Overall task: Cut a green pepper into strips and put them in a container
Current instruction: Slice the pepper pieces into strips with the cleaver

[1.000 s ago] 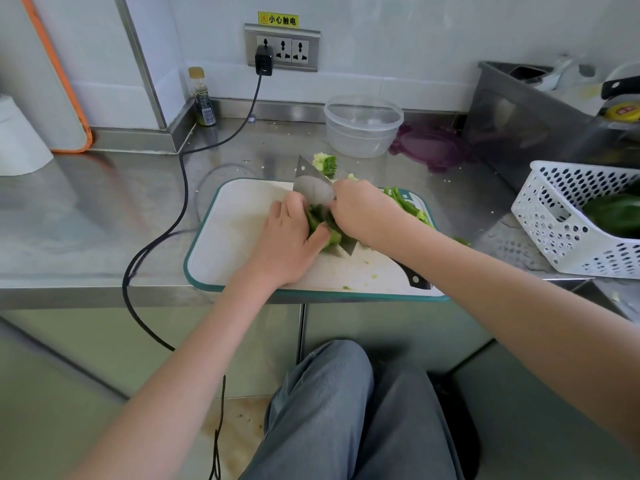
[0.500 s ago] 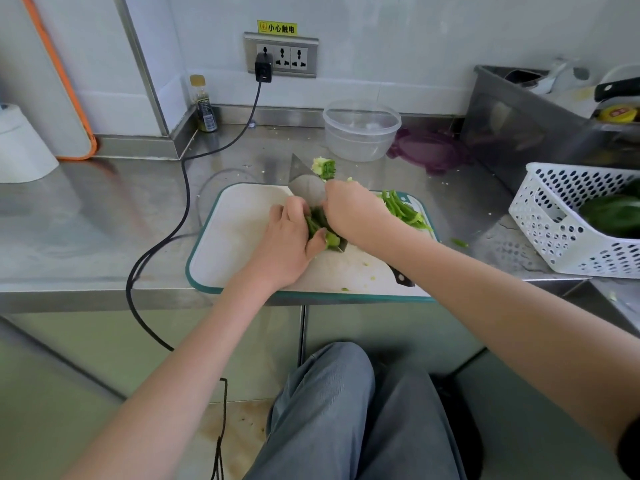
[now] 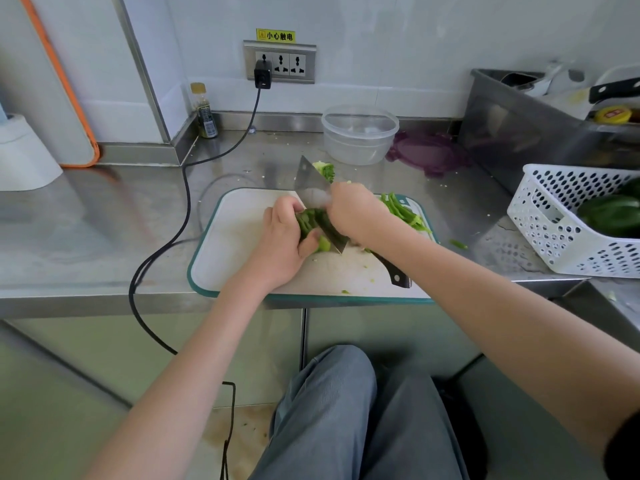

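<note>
A white cutting board with a teal rim lies at the counter's front edge. On it my left hand holds down a green pepper piece, fingers curled over it. My right hand grips a cleaver by the back of its blade, and the black handle sticks out under my wrist. The blade stands against the pepper piece, right of my left fingers. Cut green strips are piled at the board's right. A clear plastic container stands behind the board.
A pepper core lies just behind the board. A purple lid sits right of the container. A white basket at right holds whole green peppers. A black cable runs along the board's left side.
Both hands stay on the pepper piece and cleaver, with only small shifts of the blade. The strip pile at the right looks unchanged.
</note>
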`<state>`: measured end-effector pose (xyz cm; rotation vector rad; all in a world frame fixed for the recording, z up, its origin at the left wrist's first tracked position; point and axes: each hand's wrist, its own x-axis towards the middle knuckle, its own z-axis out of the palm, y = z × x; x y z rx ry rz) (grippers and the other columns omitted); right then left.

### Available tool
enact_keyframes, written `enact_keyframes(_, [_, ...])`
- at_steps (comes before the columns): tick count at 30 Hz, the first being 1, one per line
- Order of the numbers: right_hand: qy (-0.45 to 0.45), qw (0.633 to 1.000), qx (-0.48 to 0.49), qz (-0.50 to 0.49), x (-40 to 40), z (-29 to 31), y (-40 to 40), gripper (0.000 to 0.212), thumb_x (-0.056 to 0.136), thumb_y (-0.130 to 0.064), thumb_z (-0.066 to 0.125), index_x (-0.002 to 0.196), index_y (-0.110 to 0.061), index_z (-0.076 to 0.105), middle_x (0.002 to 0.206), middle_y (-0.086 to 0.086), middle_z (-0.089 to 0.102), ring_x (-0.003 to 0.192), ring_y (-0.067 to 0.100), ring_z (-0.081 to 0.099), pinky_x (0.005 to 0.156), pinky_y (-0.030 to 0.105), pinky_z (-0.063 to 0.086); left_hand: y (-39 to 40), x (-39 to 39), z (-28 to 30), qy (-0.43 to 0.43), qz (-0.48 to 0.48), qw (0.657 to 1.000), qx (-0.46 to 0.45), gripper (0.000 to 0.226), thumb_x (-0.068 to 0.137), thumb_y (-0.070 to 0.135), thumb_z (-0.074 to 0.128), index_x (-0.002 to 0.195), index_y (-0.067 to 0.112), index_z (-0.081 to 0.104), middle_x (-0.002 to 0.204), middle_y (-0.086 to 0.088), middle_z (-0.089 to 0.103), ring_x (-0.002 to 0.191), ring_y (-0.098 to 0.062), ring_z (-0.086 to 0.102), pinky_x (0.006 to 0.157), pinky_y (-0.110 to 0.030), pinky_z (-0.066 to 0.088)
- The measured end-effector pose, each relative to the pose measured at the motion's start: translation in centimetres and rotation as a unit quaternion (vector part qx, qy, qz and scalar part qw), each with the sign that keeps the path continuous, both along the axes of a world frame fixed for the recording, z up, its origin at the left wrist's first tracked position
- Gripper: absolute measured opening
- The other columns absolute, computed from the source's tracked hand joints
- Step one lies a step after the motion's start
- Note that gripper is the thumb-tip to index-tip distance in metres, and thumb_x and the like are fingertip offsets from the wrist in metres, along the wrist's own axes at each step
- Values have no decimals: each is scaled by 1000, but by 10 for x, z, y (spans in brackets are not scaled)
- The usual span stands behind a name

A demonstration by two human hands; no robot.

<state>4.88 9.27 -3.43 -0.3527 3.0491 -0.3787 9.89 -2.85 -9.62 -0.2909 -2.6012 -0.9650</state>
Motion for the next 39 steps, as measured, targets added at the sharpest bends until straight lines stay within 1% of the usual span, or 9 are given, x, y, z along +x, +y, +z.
enact_keyframes(4, [-40, 992, -111, -37, 0, 8, 25, 31, 97, -23, 44, 105, 2, 59, 65, 9, 56, 49, 20, 54, 41, 27, 42, -1, -1, -2, -11, -8, 1000, -20, 46, 90, 23, 58, 119, -2, 33, 116, -13, 35, 106, -22, 33, 85, -19, 24])
enact_keyframes(10, [-62, 981, -168, -68, 8, 27, 45, 25, 98, -20, 41, 116, -4, 36, 82, 19, 61, 48, 29, 57, 39, 35, 50, -7, 3, 1, -84, -42, 994, 55, 35, 97, 19, 42, 125, 6, 26, 120, -1, 30, 118, -20, 30, 95, -22, 24])
enact_keyframes(15, [-91, 979, -175, -56, 9, 29, 43, 16, 93, -13, 39, 100, -2, 48, 38, 7, 53, 22, 17, 43, 29, 16, 32, -7, 9, 4, -100, -43, 993, 48, 44, 97, 27, 43, 131, 9, 22, 114, 1, 27, 121, -19, 29, 91, -16, 21])
enact_keyframes(19, [-83, 982, -164, -38, 17, 30, 32, 18, 98, -17, 39, 104, -1, 46, 51, 13, 48, 18, 13, 40, 27, 17, 33, -5, 9, 5, -102, -29, 993, 59, 46, 95, 27, 48, 131, 9, 25, 111, 1, 28, 118, -22, 33, 82, -12, 21])
enact_keyframes(23, [-75, 992, -97, -18, 19, 27, 22, 22, 99, -14, 39, 109, 3, 47, 57, 9, 49, 25, 14, 45, 23, 14, 29, -5, 8, 2, -85, -26, 995, 50, 46, 94, 28, 50, 128, 7, 27, 112, 1, 29, 118, -20, 30, 85, -15, 22])
enact_keyframes(28, [-68, 994, -84, -14, 24, 26, 17, 19, 100, -20, 37, 106, -3, 43, 65, 11, 51, 16, 7, 39, 25, 13, 29, -3, 7, 0, -63, -27, 997, 19, 46, 95, 28, 48, 129, 5, 28, 118, -1, 33, 116, -22, 30, 86, -16, 22])
enact_keyframes(32, [-28, 996, -79, -7, 24, 20, 15, 13, 98, -20, 39, 94, -9, 45, 67, 7, 54, 42, 15, 51, 25, 17, 37, -3, 7, -2, -45, -28, 999, -2, 46, 95, 29, 49, 128, 4, 29, 125, -8, 37, 112, -22, 32, 84, -15, 20])
enact_keyframes(36, [-29, 998, -56, -8, 24, 16, 12, 11, 97, -15, 40, 92, -7, 44, 62, 4, 51, 45, 16, 53, 32, 24, 42, -2, 6, -2, -39, -30, 999, -11, 47, 95, 30, 49, 128, 5, 29, 125, -8, 38, 111, -22, 34, 85, -17, 22])
enact_keyframes(39, [-73, 996, -28, -31, 25, 18, 7, 9, 96, -4, 41, 105, -3, 43, 66, 10, 53, 42, 21, 56, 36, 30, 49, -2, 6, -3, -29, -29, 999, -25, 48, 94, 30, 50, 129, 3, 30, 125, -10, 39, 110, -24, 35, 86, -18, 22])
